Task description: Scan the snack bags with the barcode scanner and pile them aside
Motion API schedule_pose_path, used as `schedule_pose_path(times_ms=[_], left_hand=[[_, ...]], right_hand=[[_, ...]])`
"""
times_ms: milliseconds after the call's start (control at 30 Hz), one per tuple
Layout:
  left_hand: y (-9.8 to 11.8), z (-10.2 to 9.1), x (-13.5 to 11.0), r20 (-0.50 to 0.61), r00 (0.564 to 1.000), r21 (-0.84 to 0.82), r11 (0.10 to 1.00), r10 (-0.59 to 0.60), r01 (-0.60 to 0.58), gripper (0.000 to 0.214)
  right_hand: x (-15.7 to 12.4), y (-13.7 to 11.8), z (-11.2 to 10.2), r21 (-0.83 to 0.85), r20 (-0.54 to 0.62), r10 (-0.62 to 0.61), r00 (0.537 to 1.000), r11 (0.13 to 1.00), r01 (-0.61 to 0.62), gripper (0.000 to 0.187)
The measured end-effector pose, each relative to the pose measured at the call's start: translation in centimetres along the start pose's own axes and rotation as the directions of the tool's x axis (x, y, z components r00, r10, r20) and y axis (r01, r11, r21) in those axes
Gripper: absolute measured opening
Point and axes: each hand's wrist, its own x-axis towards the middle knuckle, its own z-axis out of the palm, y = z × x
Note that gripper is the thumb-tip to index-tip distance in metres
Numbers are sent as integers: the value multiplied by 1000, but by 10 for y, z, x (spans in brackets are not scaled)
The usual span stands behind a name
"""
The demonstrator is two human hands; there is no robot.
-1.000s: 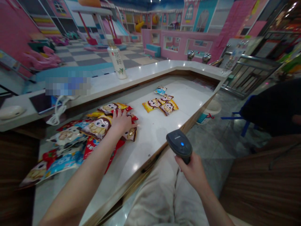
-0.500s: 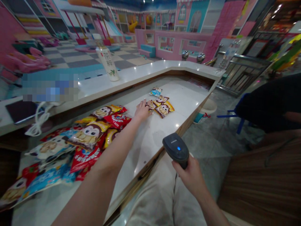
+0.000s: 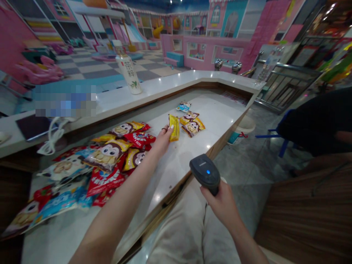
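Pinched between the fingers of my left hand [image 3: 164,138] is a small yellow snack packet [image 3: 173,128], its plain yellow face turned toward me. Just right of it on the white counter [image 3: 170,165] lie brown-and-yellow snack packets [image 3: 193,127] with a cartoon monkey face, and behind them a blue-and-white packet [image 3: 183,106]. My right hand [image 3: 220,200] grips the handle of a dark barcode scanner [image 3: 205,172], on which a blue light glows. To the left of my left forearm spreads a heap of larger snack bags [image 3: 108,154] in yellow, red and blue.
On the raised ledge stand a white-capped bottle [image 3: 128,71] and, farther left, a dark flat device [image 3: 34,126] beside a coiled white cable [image 3: 51,137]. A bucket [image 3: 242,130] sits on the floor past the counter's edge. At right a person in dark clothes [image 3: 321,124] is by a blue stool [image 3: 283,128].
My left hand has closed on a yellow packet and lifted and tipped it up from beside the other small ones. The scanner in my right hand has hardly moved.
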Motion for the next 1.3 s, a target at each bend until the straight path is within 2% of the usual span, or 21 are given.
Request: schedule_pose_path(times_ms=[67, 133, 200, 267, 400, 833, 1300], left_hand=[[-5, -2, -32, 79, 980, -236, 952, -180, 194, 35], [-12, -5, -58, 160, 946, -354, 878, -282, 322, 35], [-19, -8, -77, 209, 930, -410, 836, -304, 365, 40], [-23, -9, -86, 228, 934, -419, 838, -276, 350, 43], [-25, -8, -90, 267, 938, -365, 878, -220, 310, 48], [-23, -8, -91, 368, 903, -244, 914, -222, 324, 46], [-23, -9, -91, 377, 901, -229, 921, -213, 313, 46]], right_hand=[[-2, -1, 1, 12, 10, 11, 1000, 1000, -11, 11], [-5, -2, 2, 25, 26, 17, 1000, 1000, -18, 11], [-7, -3, 3, 40, 39, 16, 999, 999, -17, 10], [-9, -5, 5, 51, 51, 13, 999, 999, -15, 11], [-10, -11, 8, 55, 53, 11, 999, 998, -14, 11], [-3, -12, 8, 5, 34, 3, 999, 1000, -3, 12], [-5, -15, 7, -9, 29, 2, 1000, 1000, -2, 13]])
